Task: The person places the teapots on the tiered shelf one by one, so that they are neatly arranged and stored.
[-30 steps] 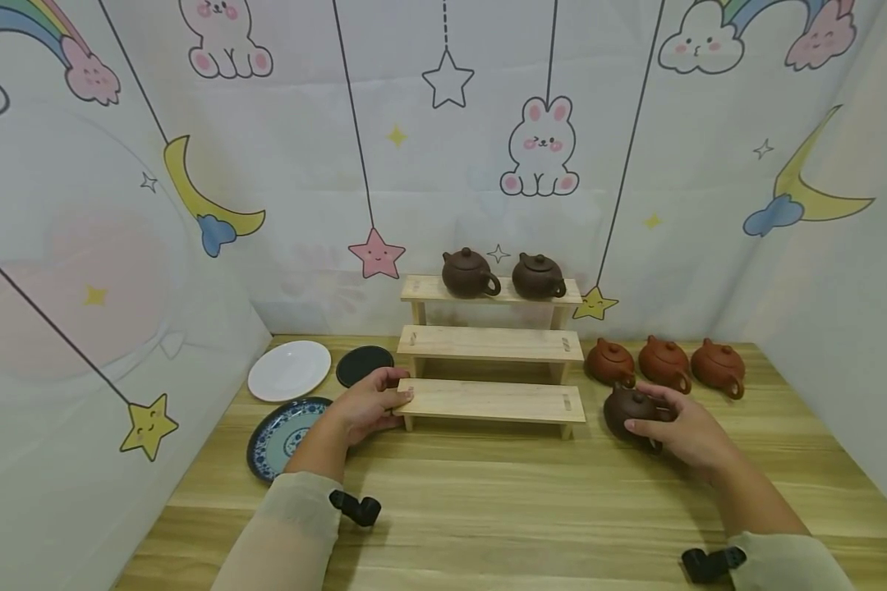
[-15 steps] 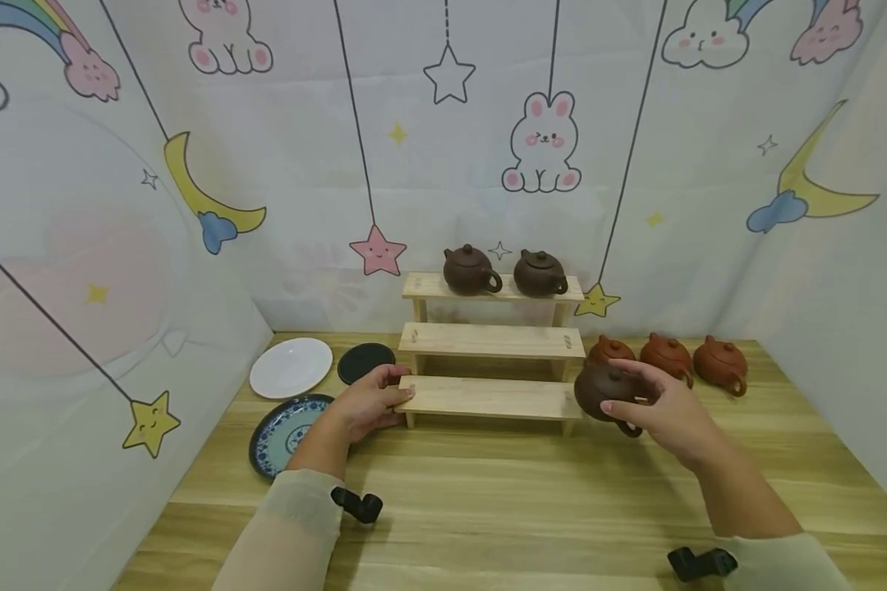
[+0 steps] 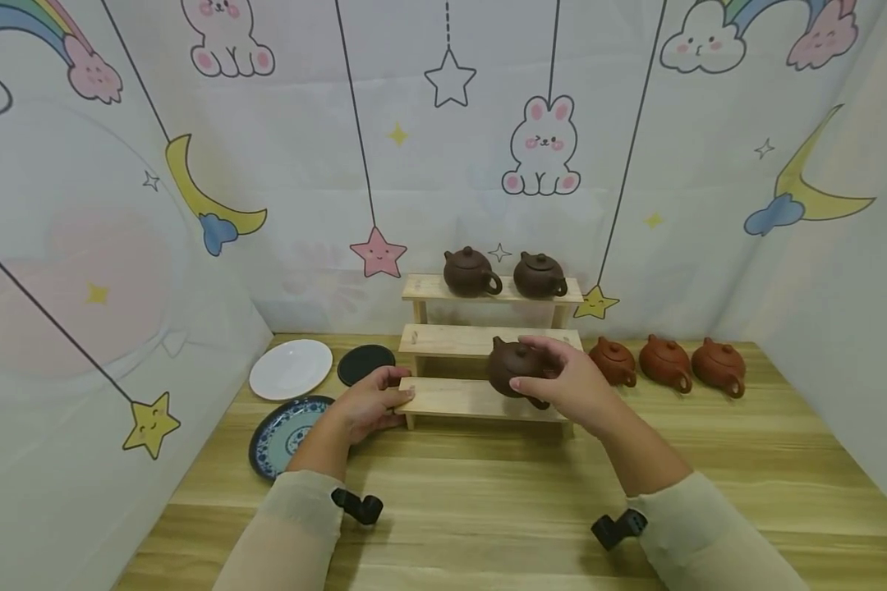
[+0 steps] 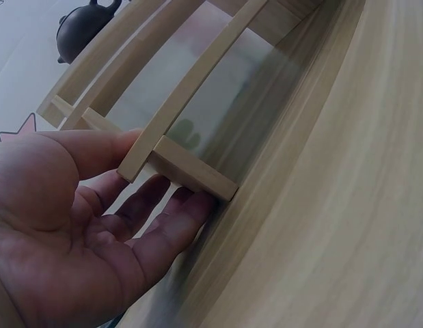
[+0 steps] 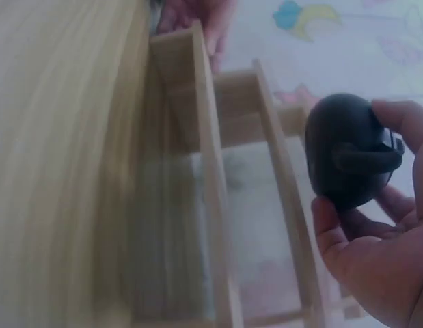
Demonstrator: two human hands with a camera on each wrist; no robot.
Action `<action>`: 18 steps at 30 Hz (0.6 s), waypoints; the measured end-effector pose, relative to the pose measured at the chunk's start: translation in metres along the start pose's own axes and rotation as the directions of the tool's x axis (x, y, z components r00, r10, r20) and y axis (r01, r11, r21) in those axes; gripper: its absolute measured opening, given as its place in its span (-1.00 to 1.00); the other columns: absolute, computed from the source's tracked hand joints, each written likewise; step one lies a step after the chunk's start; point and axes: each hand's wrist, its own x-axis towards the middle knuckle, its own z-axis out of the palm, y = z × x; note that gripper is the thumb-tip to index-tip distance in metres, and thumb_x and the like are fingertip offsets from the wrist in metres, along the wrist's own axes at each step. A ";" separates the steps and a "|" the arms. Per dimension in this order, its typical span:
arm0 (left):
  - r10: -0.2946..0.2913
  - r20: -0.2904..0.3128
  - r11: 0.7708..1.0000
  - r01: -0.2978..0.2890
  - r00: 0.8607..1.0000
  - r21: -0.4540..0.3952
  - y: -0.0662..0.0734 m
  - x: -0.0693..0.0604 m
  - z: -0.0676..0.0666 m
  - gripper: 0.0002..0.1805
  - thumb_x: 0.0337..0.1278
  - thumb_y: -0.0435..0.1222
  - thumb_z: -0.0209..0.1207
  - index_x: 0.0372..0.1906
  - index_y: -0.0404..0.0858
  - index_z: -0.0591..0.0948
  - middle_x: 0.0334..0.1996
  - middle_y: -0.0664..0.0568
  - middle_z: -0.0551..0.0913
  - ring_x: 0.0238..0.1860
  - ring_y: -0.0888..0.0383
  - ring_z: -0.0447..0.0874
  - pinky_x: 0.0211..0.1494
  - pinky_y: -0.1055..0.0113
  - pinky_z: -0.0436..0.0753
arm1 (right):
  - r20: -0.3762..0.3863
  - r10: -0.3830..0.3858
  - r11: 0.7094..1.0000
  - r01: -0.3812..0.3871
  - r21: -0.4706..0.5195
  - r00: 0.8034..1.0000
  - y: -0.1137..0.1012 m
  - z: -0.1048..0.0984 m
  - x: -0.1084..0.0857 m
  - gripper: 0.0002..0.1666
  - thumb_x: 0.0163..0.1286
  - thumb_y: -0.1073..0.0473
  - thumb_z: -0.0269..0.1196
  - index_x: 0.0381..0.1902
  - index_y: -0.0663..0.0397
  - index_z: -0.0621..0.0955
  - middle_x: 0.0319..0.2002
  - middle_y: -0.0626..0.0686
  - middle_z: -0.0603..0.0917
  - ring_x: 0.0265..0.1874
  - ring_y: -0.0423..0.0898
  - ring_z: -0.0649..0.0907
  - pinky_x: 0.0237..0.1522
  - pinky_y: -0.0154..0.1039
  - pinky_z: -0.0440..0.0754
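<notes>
My right hand (image 3: pixel 578 390) holds a dark brown teapot (image 3: pixel 513 369) by its body, in front of the middle and lowest boards of a three-step wooden stand (image 3: pixel 451 397). In the right wrist view the same teapot (image 5: pixel 344 150) is clear of the boards, its handle facing the camera. My left hand (image 3: pixel 369 404) grips the left end of the lowest step. The left wrist view shows the thumb on the board and the fingers by the leg (image 4: pixel 194 169). Two dark brown teapots, one left (image 3: pixel 470 272) and one right (image 3: pixel 538 275), stand on the top step.
Three reddish-brown teapots (image 3: pixel 665 363) stand in a row on the wood-grain table (image 3: pixel 473 509), right of the stand. On the left lie a white plate (image 3: pixel 291 369), a black round plate (image 3: pixel 365 363) and a blue-patterned plate (image 3: pixel 277 439). A printed curtain (image 3: pixel 443 172) closes off the back.
My right hand has lifted the dark brown teapot from the table at the right and carried it left to the front of the stand. The left hand stays on the lowest step.
</notes>
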 end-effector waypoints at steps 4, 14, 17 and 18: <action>-0.002 0.001 1.000 0.002 1.000 0.006 0.001 -0.001 0.000 -0.39 0.54 -0.30 0.25 0.55 -0.20 0.35 0.56 -0.21 0.34 0.39 -0.18 0.59 0.38 -0.12 0.71 | 0.008 -0.013 1.000 0.013 0.001 1.000 -0.017 0.012 0.021 -0.12 0.28 -0.16 0.57 0.52 -0.37 0.51 0.51 0.05 0.50 0.42 0.15 0.59 0.23 0.04 0.74; -0.004 -0.002 1.000 0.004 1.000 0.005 0.001 0.000 -0.001 -0.42 0.55 -0.29 0.24 0.53 -0.17 0.36 0.56 -0.18 0.34 0.36 -0.13 0.62 0.36 -0.12 0.72 | 0.029 -0.063 0.997 0.064 -0.051 0.998 -0.038 0.038 0.071 -0.14 0.28 -0.10 0.57 0.51 -0.33 0.52 0.51 0.11 0.52 0.48 0.14 0.53 0.43 0.16 0.59; -0.005 0.000 1.000 0.005 1.000 0.006 0.001 0.000 -0.001 -0.42 0.55 -0.29 0.24 0.53 -0.17 0.36 0.56 -0.18 0.34 0.35 -0.12 0.63 0.36 -0.11 0.72 | 0.033 -0.059 0.996 0.061 -0.065 0.998 -0.041 0.041 0.080 -0.15 0.31 -0.10 0.55 0.52 -0.29 0.52 0.52 0.12 0.51 0.48 0.15 0.52 0.37 0.16 0.63; -0.004 0.000 1.000 0.004 1.000 0.006 0.001 0.000 -0.001 -0.42 0.55 -0.29 0.24 0.53 -0.17 0.36 0.56 -0.18 0.34 0.34 -0.12 0.63 0.36 -0.11 0.72 | 0.032 -0.054 0.996 0.056 -0.064 0.998 -0.042 0.041 0.083 -0.16 0.32 -0.10 0.55 0.51 -0.28 0.52 0.53 0.12 0.50 0.49 0.15 0.51 0.36 0.16 0.63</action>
